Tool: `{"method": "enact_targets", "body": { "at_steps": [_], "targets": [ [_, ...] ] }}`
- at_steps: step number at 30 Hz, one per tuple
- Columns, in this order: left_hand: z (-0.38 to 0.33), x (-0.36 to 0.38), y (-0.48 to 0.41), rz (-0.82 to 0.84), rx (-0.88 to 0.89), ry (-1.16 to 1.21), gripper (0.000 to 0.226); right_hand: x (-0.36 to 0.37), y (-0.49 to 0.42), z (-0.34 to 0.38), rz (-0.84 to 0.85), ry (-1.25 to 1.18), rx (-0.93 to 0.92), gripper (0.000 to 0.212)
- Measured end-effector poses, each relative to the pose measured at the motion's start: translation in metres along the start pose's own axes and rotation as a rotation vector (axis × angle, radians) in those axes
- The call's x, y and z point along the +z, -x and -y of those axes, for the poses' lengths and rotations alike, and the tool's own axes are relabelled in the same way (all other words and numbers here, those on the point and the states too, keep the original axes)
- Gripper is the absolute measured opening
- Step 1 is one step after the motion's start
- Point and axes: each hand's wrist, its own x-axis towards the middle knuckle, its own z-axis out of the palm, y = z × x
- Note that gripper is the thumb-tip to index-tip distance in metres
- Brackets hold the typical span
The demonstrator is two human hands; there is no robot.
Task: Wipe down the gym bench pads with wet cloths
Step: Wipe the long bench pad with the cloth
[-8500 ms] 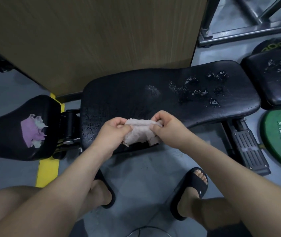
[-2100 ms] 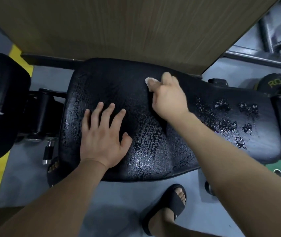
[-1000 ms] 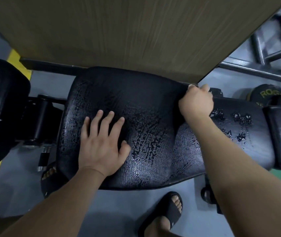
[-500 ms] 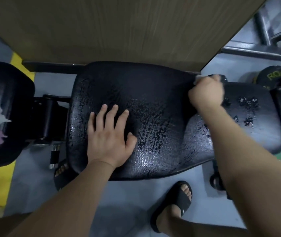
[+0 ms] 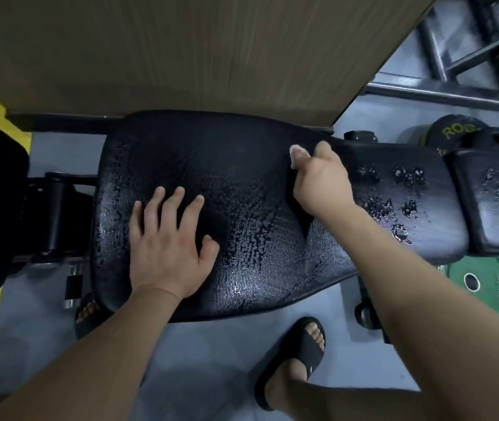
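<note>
On the bench pad point(image 5: 242, 183), the left hand point(image 5: 166, 250) lay flat and unclenched; the right hand point(image 5: 322, 183) clutched a pale cloth point(image 5: 295, 154)

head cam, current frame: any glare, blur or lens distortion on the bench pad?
Head view: dim, cool light; glints off the wet bench pad near its front edge; wide-angle bowing bends the edges of the wooden panel; right hand and cloth slightly soft, left hand sharper.
</note>
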Motion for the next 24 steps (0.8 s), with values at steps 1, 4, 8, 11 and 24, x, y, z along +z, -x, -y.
{"method": "enact_targets", "body": {
  "at_steps": [1,4,8,11,24],
  "targets": [
    [0.000,0.000,0.000,0.000,-0.001,0.000,0.064,0.000,0.001,-0.007,0.001,0.018,-0.021,0.028],
    [-0.001,0.000,0.000,-0.001,-0.001,-0.004,0.064,-0.012,-0.006,-0.047,0.021,0.077,0.234,0.035],
    [0.000,0.001,0.000,-0.011,0.004,-0.009,0.064,-0.014,0.009,-0.026,-0.017,0.048,0.308,0.034],
    [0.000,0.002,0.001,-0.026,0.006,-0.003,0.063,-0.001,0.044,0.015,-0.029,0.030,-0.028,0.029],
    [0.000,0.004,0.001,-0.041,0.002,-0.007,0.063,0.002,0.062,0.000,-0.010,0.015,-0.068,0.035]
  ]
}}
